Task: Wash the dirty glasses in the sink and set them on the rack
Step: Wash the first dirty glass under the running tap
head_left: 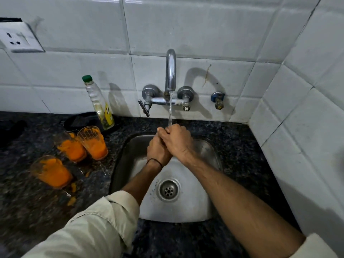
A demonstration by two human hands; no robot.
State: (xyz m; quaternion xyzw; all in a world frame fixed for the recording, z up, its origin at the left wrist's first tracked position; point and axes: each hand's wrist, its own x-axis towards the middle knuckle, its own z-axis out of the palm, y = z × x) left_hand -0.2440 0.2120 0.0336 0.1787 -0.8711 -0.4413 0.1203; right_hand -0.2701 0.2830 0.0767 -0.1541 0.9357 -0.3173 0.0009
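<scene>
White tiled wall (pixel 186 25) fills the whole back and right side, with dark speckled stone countertop (pixel 28 211) below it. A steel sink (pixel 186 211) is set into the counter, and a lot of its basin is blocked by the two forearms crossing over it. The left arm's beige sleeve (pixel 93 226) is rolled up and covers the sink's near-left corner.

Both hands are up at the back of the basin, right under the water stream (pixel 170 110) from the faucet (pixel 170 69). The right hand (pixel 178 142) lies on top with its fingers wrapped over the left hand (pixel 158 151). The left one is mostly buried underneath, so I honestly can't tell how its fingers are set.

The three dirty glasses are not in the sink. They stand on the counter to its left, all smeared with orange gunk: one nearer (pixel 52 172) and two side by side behind it (pixel 71 147) (pixel 93 142), with orange drips on the stone around them.

Behind those leans a clear bottle (pixel 99 103) with a green cap, and behind it a dark object (pixel 81 120) that's maybe a strap or lid, too murky to call. There's a wall socket (pixel 15 39) top left, the drain (pixel 169 189) between the forearms, and a thin black band (pixel 154 162) on the left wrist.
</scene>
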